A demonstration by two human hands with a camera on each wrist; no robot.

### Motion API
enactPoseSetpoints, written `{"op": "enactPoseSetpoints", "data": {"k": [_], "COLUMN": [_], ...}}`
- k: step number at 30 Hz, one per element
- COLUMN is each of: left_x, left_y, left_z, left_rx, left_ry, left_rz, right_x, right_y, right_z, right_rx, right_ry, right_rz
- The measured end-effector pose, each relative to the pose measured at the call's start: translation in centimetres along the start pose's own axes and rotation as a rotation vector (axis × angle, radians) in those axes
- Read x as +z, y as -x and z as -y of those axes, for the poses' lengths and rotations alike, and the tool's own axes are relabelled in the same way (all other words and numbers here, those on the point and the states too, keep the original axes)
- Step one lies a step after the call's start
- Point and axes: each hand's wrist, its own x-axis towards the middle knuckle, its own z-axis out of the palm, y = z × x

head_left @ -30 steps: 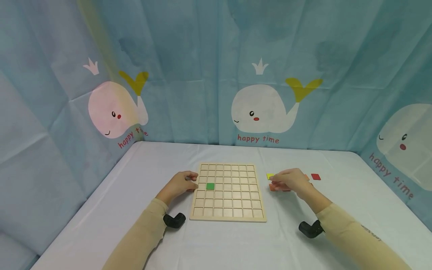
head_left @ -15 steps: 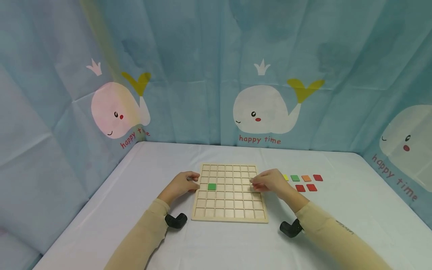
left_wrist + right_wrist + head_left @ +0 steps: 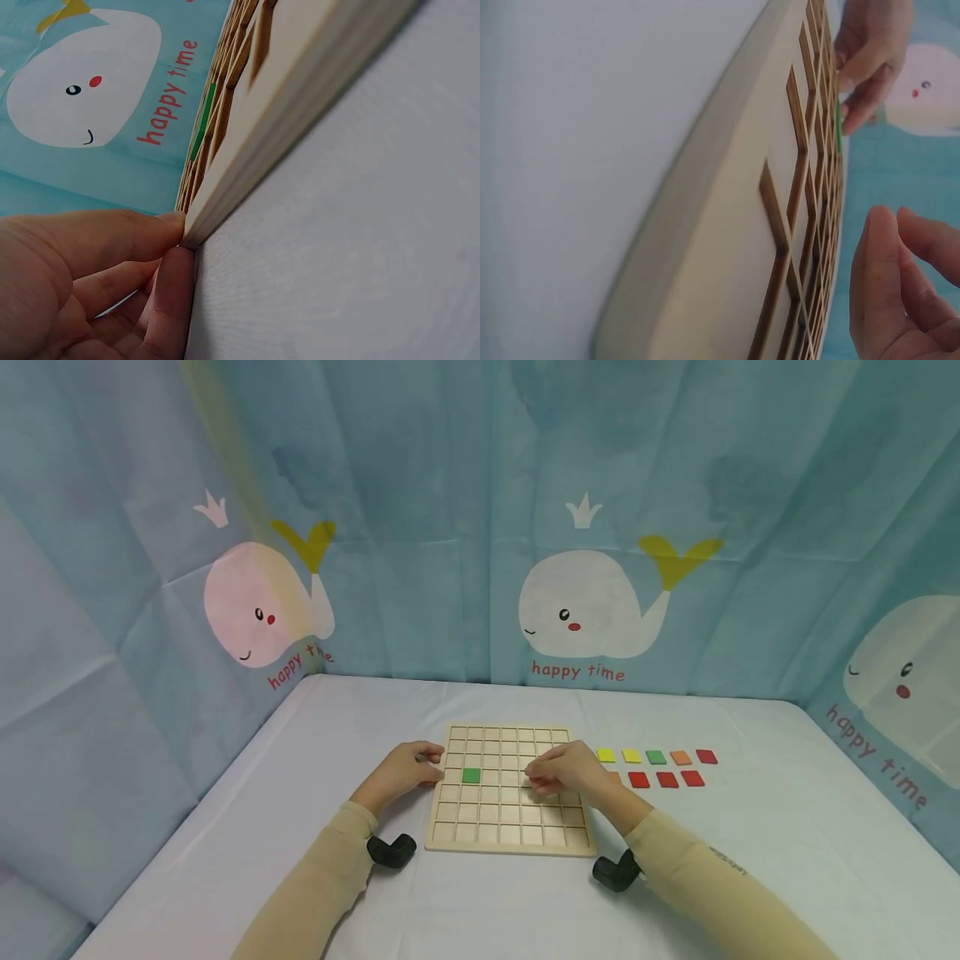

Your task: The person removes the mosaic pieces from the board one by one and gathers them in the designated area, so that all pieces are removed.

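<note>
In the head view a light wooden grid board [image 3: 510, 849] lies on the table, with one green tile [image 3: 471, 775] in a left-side cell. My left hand [image 3: 402, 772] holds the board's left edge; in the left wrist view the thumb and a finger [image 3: 171, 281] meet at its rim. Over the right half of the board hovers my right hand [image 3: 564, 768], thumb and fingers drawn together. Its fingertips [image 3: 881, 217] nearly meet in the right wrist view. No tile shows between them, so I cannot tell whether they hold one.
Right of the board, two rows of square tiles lie on the white tablecloth [image 3: 517, 906]: yellow tiles [image 3: 632, 757], a green tile [image 3: 656, 757], orange tiles [image 3: 680, 758] and red tiles [image 3: 667, 780]. A blue whale-print curtain [image 3: 420, 602] stands behind the table.
My right hand has moved left from the loose tiles to above the right part of the board, uncovering the tile rows. My left hand stays at the board's edge.
</note>
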Motion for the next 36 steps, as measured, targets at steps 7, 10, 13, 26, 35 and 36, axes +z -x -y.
{"op": "enactPoseSetpoints", "data": {"k": [7, 10, 13, 26, 35, 36], "left_x": [0.0, -0.1, -0.1, 0.0, -0.1, -0.1], "left_y": [0.0, 0.1, 0.2, 0.0, 0.1, 0.1], "left_z": [-0.1, -0.2, -0.2, -0.2, -0.2, -0.2], "left_rx": [-0.004, -0.015, -0.024, -0.014, -0.017, -0.016], "left_ry": [0.010, 0.013, 0.010, 0.002, 0.001, 0.000], "left_rz": [0.005, 0.007, 0.004, 0.006, 0.006, 0.007], "right_x": [1.4, 2.0, 2.6, 4.4, 5.3, 5.4], "right_y": [-0.6, -1.0, -1.5, -2.5, -3.0, -3.0], "right_z": [0.2, 0.4, 0.7, 1.3, 1.5, 1.5], "right_rx": [0.007, 0.034, 0.041, 0.034, 0.046, 0.047], "right_ry": [-0.010, -0.016, -0.010, -0.011, -0.030, -0.026], "right_rz": [0.007, -0.004, -0.006, 0.028, 0.042, 0.043]}}
